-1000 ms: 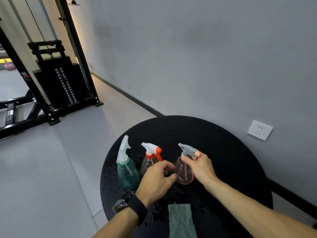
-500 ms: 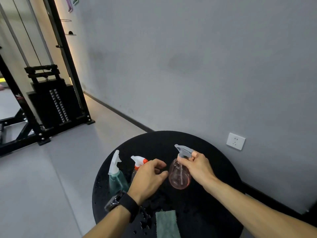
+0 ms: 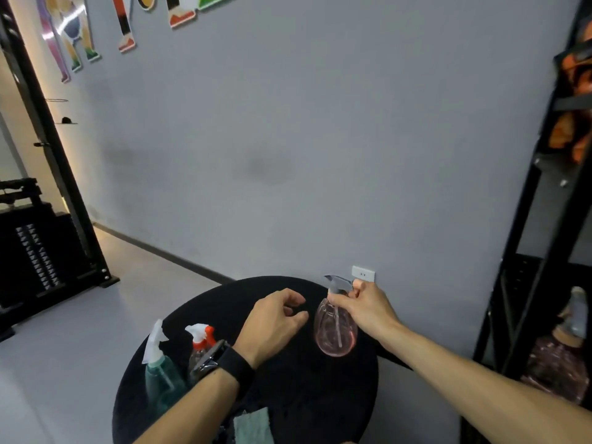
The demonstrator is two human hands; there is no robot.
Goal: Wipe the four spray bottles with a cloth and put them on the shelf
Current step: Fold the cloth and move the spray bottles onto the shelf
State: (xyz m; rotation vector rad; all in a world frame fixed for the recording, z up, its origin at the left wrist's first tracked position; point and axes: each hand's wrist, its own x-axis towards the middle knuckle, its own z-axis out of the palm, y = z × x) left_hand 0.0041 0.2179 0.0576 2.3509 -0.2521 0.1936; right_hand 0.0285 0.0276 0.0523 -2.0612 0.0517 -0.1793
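Note:
My right hand (image 3: 366, 307) grips the neck of a clear pink spray bottle (image 3: 335, 331) with a grey trigger head and holds it lifted above the round black table (image 3: 336, 395). My left hand (image 3: 272, 322) hovers just left of that bottle with fingers loosely curled, holding nothing. A green bottle (image 3: 160, 370) with a white head and a clear bottle with an orange-and-white head (image 3: 200, 339) stand at the table's left, partly behind my left wrist. A grey-green cloth (image 3: 253, 427) lies at the table's near edge. Another pink bottle (image 3: 560, 357) sits on the black shelf (image 3: 525, 219) at the right.
The black shelf unit rises at the right edge, with orange items on its upper levels. A white wall socket (image 3: 363, 273) sits on the grey wall behind the table. A black weight machine (image 3: 38, 245) stands on the floor at the far left.
My right hand has lifted the pink bottle off the table and carried it rightward. My left hand has let go of it. The view has tilted up and turned right, revealing the shelf.

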